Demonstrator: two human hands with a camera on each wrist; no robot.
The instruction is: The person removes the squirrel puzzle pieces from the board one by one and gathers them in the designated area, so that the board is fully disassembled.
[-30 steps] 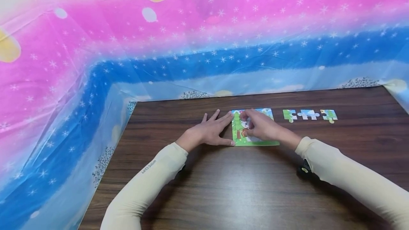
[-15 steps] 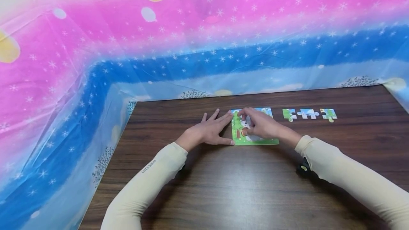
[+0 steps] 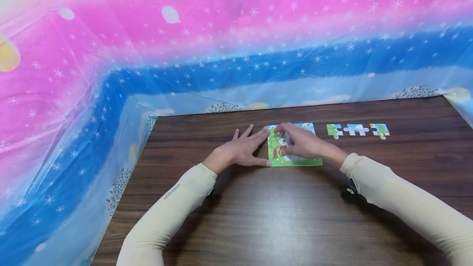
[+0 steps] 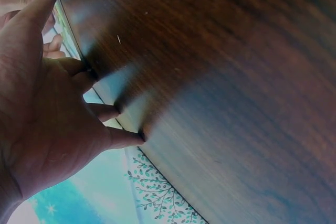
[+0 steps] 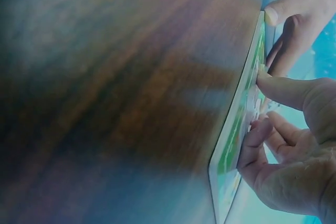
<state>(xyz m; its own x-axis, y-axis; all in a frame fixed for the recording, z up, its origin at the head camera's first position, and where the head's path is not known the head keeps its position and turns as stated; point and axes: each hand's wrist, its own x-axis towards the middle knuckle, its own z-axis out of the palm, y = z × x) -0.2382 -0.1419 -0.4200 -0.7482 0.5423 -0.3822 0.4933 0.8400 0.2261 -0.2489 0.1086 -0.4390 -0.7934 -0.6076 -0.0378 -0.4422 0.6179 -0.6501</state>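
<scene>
A picture puzzle board [image 3: 295, 163] with a green lower border, a tree and a white animal lies flat toward the table's far side. My left hand [image 3: 242, 151] rests flat with spread fingers, its thumb and index fingertips at the board's left edge. Over the board is my right hand [image 3: 304, 142], thumb and bent fingertips spread to two sides of a puzzle piece [image 3: 283, 141] in the picture. The right wrist view has that thumb [image 5: 278, 87] down on the board surface; the palm side hides much of the piece. Part of the board's right half is covered by the hand.
Right of the board, a row of loose puzzle pieces lies on the brown wood table [image 3: 258, 216]: a green-edged piece [image 3: 334, 130], a blue-and-white piece [image 3: 356, 130] and a tree piece [image 3: 380, 130]. A pink and blue snowflake cloth [image 3: 221, 60] hangs behind the table.
My right index finger has shifted slightly left over the board and then stays there. My left hand and the loose pieces have stayed put.
</scene>
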